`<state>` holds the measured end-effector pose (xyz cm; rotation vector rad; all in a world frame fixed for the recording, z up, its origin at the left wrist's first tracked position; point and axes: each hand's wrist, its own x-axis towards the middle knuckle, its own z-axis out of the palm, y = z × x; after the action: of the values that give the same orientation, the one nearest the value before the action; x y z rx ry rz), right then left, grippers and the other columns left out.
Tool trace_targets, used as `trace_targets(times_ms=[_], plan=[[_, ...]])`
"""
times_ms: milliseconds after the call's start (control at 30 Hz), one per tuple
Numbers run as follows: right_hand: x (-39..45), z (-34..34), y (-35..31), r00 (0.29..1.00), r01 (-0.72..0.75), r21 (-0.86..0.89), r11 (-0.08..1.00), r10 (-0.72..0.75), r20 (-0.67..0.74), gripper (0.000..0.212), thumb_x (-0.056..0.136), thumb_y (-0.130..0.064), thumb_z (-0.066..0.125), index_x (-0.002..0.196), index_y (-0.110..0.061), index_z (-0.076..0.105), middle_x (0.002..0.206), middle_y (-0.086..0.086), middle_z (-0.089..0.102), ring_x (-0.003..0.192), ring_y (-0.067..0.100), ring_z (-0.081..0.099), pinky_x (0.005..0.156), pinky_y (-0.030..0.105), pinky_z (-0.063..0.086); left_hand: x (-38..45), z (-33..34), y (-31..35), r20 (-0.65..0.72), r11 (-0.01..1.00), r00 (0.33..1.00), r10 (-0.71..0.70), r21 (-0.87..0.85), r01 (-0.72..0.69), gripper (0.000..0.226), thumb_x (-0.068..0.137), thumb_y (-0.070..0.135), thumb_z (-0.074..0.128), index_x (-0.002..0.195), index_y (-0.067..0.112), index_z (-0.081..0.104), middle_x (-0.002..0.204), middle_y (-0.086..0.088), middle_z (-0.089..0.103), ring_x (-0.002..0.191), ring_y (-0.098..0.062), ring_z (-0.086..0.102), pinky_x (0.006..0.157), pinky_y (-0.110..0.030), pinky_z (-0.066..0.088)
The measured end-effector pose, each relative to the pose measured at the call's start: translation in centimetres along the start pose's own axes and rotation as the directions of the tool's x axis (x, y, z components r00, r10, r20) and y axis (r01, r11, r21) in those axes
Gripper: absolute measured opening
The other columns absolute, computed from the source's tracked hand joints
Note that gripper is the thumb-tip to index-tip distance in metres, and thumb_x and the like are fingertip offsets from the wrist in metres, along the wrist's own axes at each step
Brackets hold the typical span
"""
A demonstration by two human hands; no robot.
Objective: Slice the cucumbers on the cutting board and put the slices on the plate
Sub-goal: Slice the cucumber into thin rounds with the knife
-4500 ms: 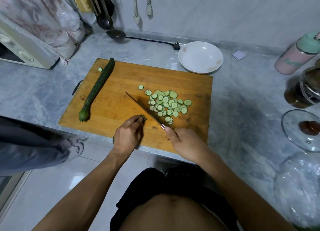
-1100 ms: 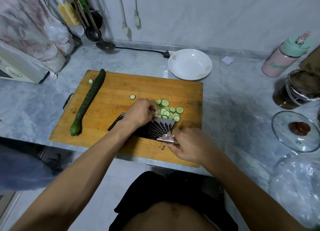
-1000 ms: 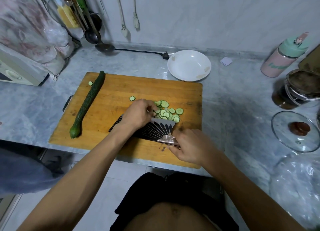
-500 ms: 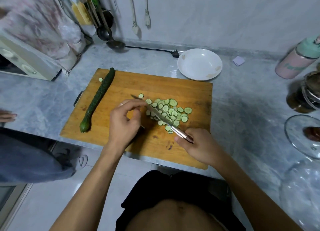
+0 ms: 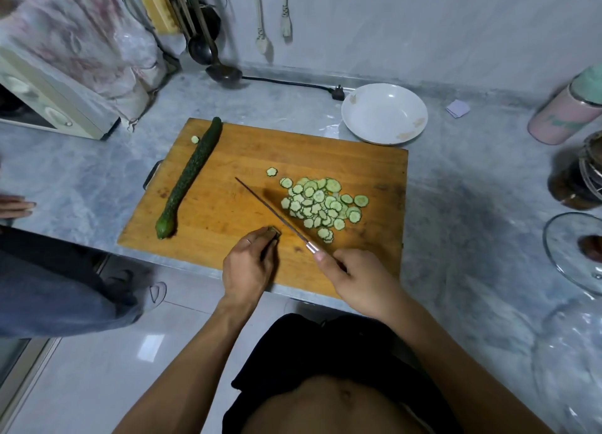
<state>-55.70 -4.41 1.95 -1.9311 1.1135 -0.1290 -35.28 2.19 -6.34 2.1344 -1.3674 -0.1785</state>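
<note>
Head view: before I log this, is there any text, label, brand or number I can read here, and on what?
None can be read.
Pink bottle with the mint lid: green script lettering on its side, too blurred to read.
Microwave: round knobs, no markings legible.
Cutting board, knife and plate: no visible text.

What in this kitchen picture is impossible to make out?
All in the head view:
- Cucumber stub: mostly covered by the left hand.
- Knife handle: hidden inside the right hand.
- Pink bottle: top cut off by the right edge, lettering blurred.
- Glass lid: cut off by the right edge.
</note>
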Motion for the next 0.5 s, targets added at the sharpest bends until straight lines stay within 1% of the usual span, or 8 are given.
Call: trace_targets(times_ms=[33, 100, 167, 233, 300, 400, 434, 500], plan=[[-0.2, 0.3, -0.1, 1.0, 0.015, -0.017, 1.0, -0.015, -0.003, 0.053, 0.1, -0.053, 0.042, 0.06, -0.018, 0.043, 0.055, -0.003, 0.043, 0.051, 0.011, 0.044, 0.048, 0.027, 0.028, -0.1, 0.1, -0.2, -0.005, 1.0, 1.0, 0.008, 0.006, -0.008, 0.024, 0.089, 0.026, 0.062, 0.107, 0.015, 0.076, 0.113, -0.002, 0.073, 0.095, -0.023, 0.071, 0.071, -0.032, 0.058], [-0.6, 0.5, -0.4, 0.999, 0.035, -0.047, 0.998, -0.035, 0.011, 0.05, 0.1, -0.053, 0.041, 0.061, -0.021, 0.041, 0.058, -0.002, 0.046, 0.054, 0.01, 0.046, 0.048, 0.027, 0.028, -0.2, 0.1, -0.3, -0.002, 0.999, 1.0, 0.03, 0.022, -0.03, 0.024, 0.089, 0.024, 0.061, 0.104, 0.013, 0.076, 0.11, -0.003, 0.074, 0.093, -0.023, 0.071, 0.067, -0.032, 0.057], [-0.8, 0.7, -0.9, 0.998, 0.042, -0.068, 0.997, -0.039, 0.041, 0.049, 0.1, -0.054, 0.038, 0.062, -0.023, 0.041, 0.062, -0.003, 0.047, 0.059, 0.01, 0.047, 0.052, 0.029, 0.03, -0.1, -0.1, -0.1, -0.007, 0.998, 0.999, 0.044, 0.046, -0.043, 0.017, 0.085, 0.014, 0.065, 0.097, 0.011, 0.076, 0.103, -0.003, 0.075, 0.084, -0.026, 0.071, 0.061, -0.03, 0.054], [-1.0, 0.7, -1.3, 0.997, 0.033, -0.081, 0.996, -0.027, 0.076, 0.05, 0.1, -0.055, 0.036, 0.063, -0.023, 0.042, 0.064, -0.003, 0.048, 0.06, 0.011, 0.049, 0.054, 0.032, 0.034, -0.2, 0.0, 0.1, -0.002, 0.998, 1.0, 0.022, 0.061, -0.022, 0.014, 0.078, 0.001, 0.071, 0.088, 0.01, 0.076, 0.093, -0.006, 0.075, 0.071, -0.03, 0.069, 0.056, -0.03, 0.052], [-1.2, 0.7, -1.7, 0.995, 0.023, -0.093, 0.995, -0.014, 0.097, 0.05, 0.101, -0.055, 0.035, 0.065, -0.021, 0.042, 0.065, -0.003, 0.048, 0.06, 0.012, 0.049, 0.055, 0.034, 0.037, -0.3, 0.1, 0.1, -0.003, 0.998, 1.0, -0.007, 0.058, 0.007, 0.016, 0.075, -0.003, 0.072, 0.085, 0.009, 0.075, 0.089, -0.007, 0.074, 0.067, -0.032, 0.067, 0.055, -0.03, 0.05], [-1.2, 0.6, -2.0, 0.994, -0.007, -0.083, 0.997, 0.016, 0.104, 0.049, 0.102, -0.053, 0.034, 0.065, -0.022, 0.042, 0.068, -0.003, 0.049, 0.063, 0.011, 0.05, 0.057, 0.034, 0.039, -0.4, 0.3, -0.1, -0.005, 0.999, 1.0, -0.005, 0.038, 0.005, 0.015, 0.082, 0.006, 0.066, 0.093, 0.01, 0.076, 0.101, -0.004, 0.074, 0.078, -0.029, 0.07, 0.06, -0.033, 0.056], [-1.1, 0.6, -2.1, 0.993, -0.024, -0.073, 0.997, 0.032, 0.109, 0.048, 0.102, -0.054, 0.033, 0.066, -0.023, 0.042, 0.07, -0.003, 0.05, 0.065, 0.011, 0.05, 0.057, 0.034, 0.039, -0.4, 0.3, 0.0, -0.008, 0.999, 1.0, -0.002, 0.032, 0.002, 0.018, 0.085, 0.012, 0.062, 0.096, 0.01, 0.076, 0.106, -0.003, 0.074, 0.083, -0.028, 0.071, 0.063, -0.034, 0.057], [-0.8, 0.7, -2.3, 0.99, -0.057, -0.057, 0.997, 0.064, 0.127, 0.048, 0.102, -0.055, 0.03, 0.067, -0.024, 0.042, 0.075, -0.002, 0.051, 0.072, 0.014, 0.051, 0.063, 0.034, 0.038, -0.3, 0.3, 0.1, -0.014, 1.0, 1.0, -0.007, 0.028, 0.008, 0.027, 0.086, 0.021, 0.056, 0.098, 0.011, 0.077, 0.11, -0.003, 0.074, 0.089, -0.026, 0.071, 0.067, -0.035, 0.058]])
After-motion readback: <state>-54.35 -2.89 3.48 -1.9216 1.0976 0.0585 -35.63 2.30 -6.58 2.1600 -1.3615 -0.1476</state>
